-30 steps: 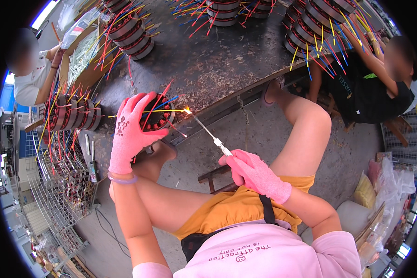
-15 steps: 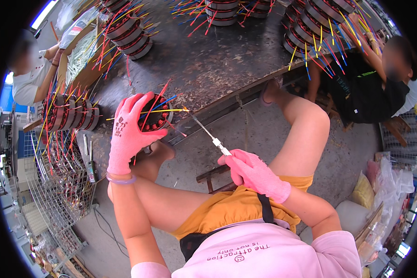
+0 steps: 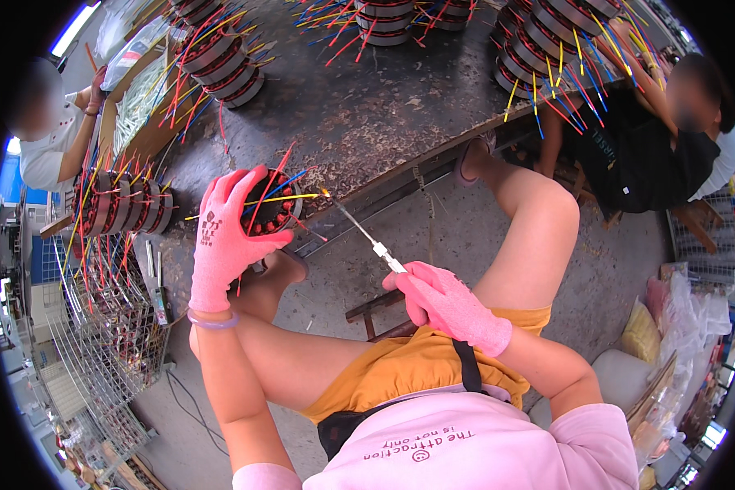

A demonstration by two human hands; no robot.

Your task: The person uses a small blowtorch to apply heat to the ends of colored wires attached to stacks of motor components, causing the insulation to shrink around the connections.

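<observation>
My left hand (image 3: 225,237), in a pink glove, grips the near side of a motor stator (image 3: 276,216) at the table's edge, thumb and fingers around its ring. Red, blue and yellow leads stick out of it. One yellow lead (image 3: 290,198) points right. My right hand (image 3: 453,309), also gloved in pink, is closed on a slim tool with a white body (image 3: 388,256) and a thin metal shaft (image 3: 355,222). A small orange-yellow glow, like a flame, shows where the shaft's tip meets the yellow lead's end. The tool's rear end is hidden in my hand.
Stacked stators with coloured leads (image 3: 224,73) stand along the dark worn table (image 3: 343,106), another row (image 3: 126,204) lying at the left. A box of white tubes (image 3: 143,110) is behind. Co-workers sit left and right (image 3: 645,159). Wire racks (image 3: 98,343) stand lower left.
The glow at the yellow lead's end looks brighter and more flame-like. Both hands keep nearly the same places and grips, with the view shifted slightly.
</observation>
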